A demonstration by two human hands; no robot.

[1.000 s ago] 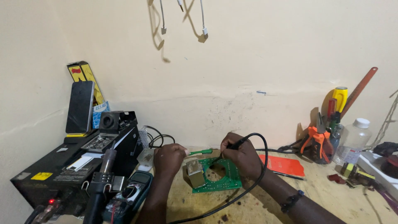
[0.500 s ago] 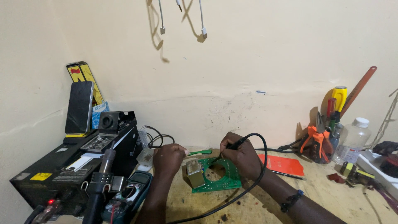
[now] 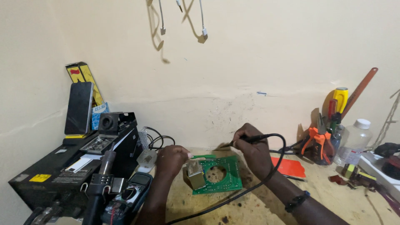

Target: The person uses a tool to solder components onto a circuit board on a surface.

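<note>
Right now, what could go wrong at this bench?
The black cable of the tool in the right hand trails across the green circuit board; a tug could shift the board. The left hand sits close beside the tool tip and might get touched.

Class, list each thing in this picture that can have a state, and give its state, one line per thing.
Left hand: gripping a thin green tool.
Right hand: holding a black corded soldering iron like a pen.
Green circuit board: flat on the bench, round hole in the middle.
Phone: upright, screen dark.
Clear bottle: capped.
</note>
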